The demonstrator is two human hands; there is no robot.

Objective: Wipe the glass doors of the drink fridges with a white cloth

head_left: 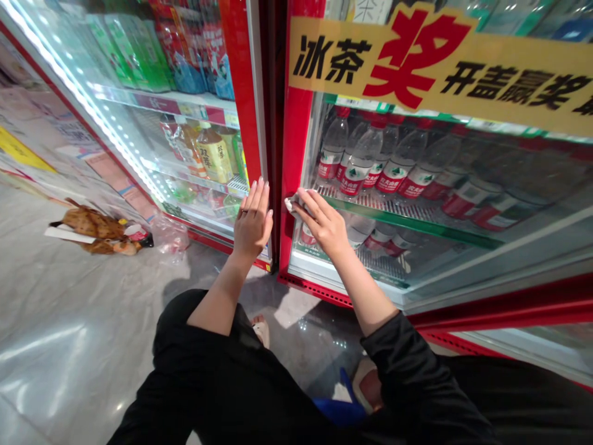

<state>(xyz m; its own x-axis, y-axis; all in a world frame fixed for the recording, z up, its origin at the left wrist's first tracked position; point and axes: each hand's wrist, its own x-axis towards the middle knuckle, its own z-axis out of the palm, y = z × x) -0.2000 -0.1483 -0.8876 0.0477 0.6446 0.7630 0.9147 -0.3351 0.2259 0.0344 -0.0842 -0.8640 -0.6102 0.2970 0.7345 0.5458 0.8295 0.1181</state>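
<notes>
My left hand (252,219) lies flat against the red and silver door edge of the left drinks fridge (243,80), fingers stretched upward. Nothing shows in it. My right hand (324,222) is closed on a crumpled white tissue (290,204) at the red frame of the right drinks fridge (297,136). Part of the tissue is hidden beneath the fingers. Behind the glass by my right hand stand several water bottles (354,173) with red caps and red labels. A yellow-labelled tea bottle (215,154) is on a shelf behind the left glass.
A yellow banner (338,59) with black and red characters crosses the right fridge glass. On the grey tiled floor (92,327) at left lie a brown spotted bag (88,225) and a clear plastic bag (171,238). Something blue (340,408) is below me, near my feet.
</notes>
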